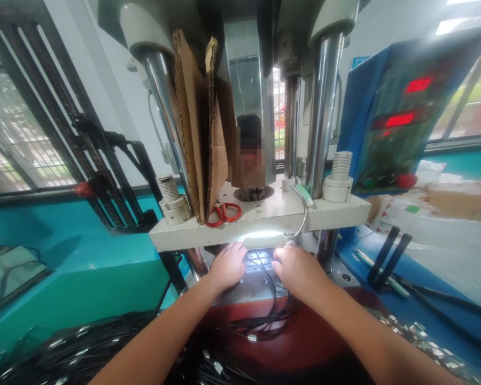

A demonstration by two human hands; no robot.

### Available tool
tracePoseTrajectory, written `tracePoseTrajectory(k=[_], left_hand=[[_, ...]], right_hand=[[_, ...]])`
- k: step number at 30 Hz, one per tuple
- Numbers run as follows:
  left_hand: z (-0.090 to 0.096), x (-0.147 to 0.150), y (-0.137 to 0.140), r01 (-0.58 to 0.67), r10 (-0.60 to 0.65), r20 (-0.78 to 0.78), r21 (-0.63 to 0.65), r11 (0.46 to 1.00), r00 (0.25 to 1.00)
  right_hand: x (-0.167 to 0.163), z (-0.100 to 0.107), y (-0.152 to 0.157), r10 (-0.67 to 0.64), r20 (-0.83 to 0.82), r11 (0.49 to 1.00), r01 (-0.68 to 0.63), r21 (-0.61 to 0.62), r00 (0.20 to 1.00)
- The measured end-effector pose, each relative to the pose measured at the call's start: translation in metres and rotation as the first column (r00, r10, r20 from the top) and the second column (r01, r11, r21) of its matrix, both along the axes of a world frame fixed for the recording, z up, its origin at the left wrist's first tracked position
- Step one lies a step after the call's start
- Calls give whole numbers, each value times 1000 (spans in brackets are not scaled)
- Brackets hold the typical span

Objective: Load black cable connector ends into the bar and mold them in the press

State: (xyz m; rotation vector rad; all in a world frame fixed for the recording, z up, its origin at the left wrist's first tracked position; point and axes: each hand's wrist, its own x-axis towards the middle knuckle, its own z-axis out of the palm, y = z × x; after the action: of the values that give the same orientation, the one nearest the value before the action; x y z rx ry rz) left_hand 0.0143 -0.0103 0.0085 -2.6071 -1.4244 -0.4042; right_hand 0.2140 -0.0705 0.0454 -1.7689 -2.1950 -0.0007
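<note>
My left hand (229, 266) reaches under the front edge of the press's cream plate (208, 235), at the left side of a lit metal mould (260, 261). Its fingers are bent and closed together; what they grip is hidden. At the mould's right side my right hand (295, 266) is curled with the thumb tucked in, and its contents do not show either. Thin black cables (271, 286) run from the mould between my hands and hang down towards me. A small lamp (264, 241) on a bent metal neck shines just above.
Red-handled scissors (224, 214) and folded cardboard (202, 133) rest on the plate. Bundled black cables (76, 347) lie lower left. Right are a blue control box (388, 112) with red digits, a green-handled tool (385, 275), small metal connectors (428, 342) and plastic bags (441, 230).
</note>
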Motion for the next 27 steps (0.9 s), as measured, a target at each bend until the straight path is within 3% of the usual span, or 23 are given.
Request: tracePoseTrajectory(k=[8, 18, 27], left_hand=[[-2, 2, -1, -23, 23, -21, 9, 1000, 1000], [8, 5, 0, 2, -5, -84, -40, 999, 996], [-4, 18, 5, -2, -1, -57, -58, 998, 998]], right_hand=[[1, -6, 6, 35, -43, 999, -35, -15, 998], [-8, -20, 13, 106, -61, 994, -108, -28, 993], [-8, -18, 13, 110, -107, 993, -114, -33, 988]])
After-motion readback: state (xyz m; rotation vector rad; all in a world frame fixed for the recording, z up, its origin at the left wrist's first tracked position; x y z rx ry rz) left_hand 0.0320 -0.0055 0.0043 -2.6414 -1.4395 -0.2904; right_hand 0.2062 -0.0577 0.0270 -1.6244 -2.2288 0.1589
